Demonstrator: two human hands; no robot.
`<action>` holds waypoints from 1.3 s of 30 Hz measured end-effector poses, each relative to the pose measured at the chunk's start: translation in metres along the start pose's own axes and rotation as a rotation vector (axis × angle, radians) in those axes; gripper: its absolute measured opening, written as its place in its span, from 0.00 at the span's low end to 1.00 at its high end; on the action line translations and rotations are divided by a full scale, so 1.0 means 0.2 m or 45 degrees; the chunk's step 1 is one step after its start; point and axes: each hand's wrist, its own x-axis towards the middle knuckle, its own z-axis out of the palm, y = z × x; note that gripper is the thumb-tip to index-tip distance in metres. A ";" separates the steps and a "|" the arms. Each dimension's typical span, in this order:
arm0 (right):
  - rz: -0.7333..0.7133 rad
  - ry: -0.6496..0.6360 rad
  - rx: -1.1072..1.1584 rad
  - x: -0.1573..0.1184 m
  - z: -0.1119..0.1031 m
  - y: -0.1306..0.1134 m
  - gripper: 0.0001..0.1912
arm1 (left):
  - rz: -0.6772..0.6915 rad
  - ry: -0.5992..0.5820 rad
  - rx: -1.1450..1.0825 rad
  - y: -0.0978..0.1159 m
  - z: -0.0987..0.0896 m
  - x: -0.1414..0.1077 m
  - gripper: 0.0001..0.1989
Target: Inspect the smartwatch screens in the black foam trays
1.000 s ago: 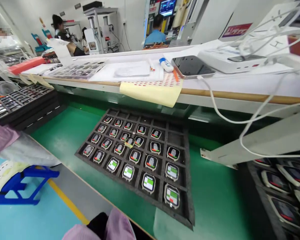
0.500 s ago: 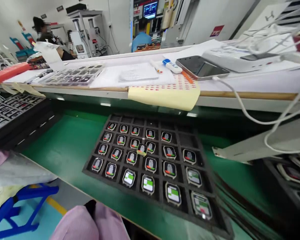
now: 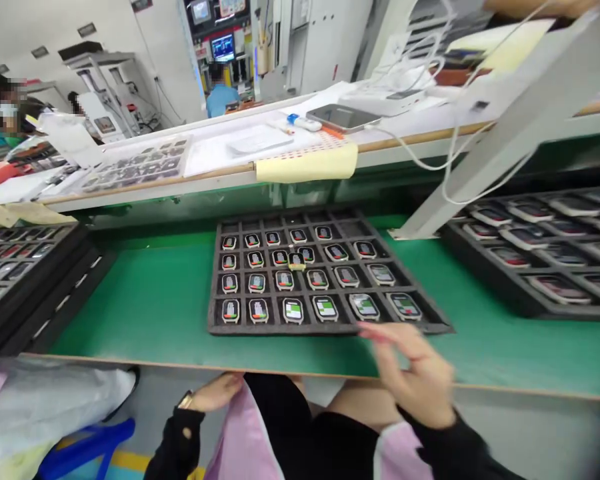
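Right hand (image 3: 417,373) newly near black tray (image 3: 280,329) of watches (image 3: 293,310)

Twenty-four watches (image 3: 284,280) in middle tray (image 3: 300,328); wearer's hands (image 3: 420,377): two.

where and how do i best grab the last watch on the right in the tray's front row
Pinch the watch by the left and right edges of its case, probably best from straight above with your right hand. It lies face up inside a walled cell of the tray, which hampers a sideways reach, and an edge grip spares the screen.
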 end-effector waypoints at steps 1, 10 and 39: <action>-0.030 -0.056 0.072 0.04 0.08 -0.05 0.12 | -0.014 -0.032 0.008 0.04 -0.03 -0.01 0.14; -0.151 -0.377 0.368 0.17 0.49 -0.23 0.25 | 0.143 0.563 -0.019 0.63 -0.84 0.11 0.17; -0.173 -0.710 0.274 0.30 0.72 -0.38 0.21 | 0.299 1.843 -0.131 -0.02 -1.28 0.56 0.11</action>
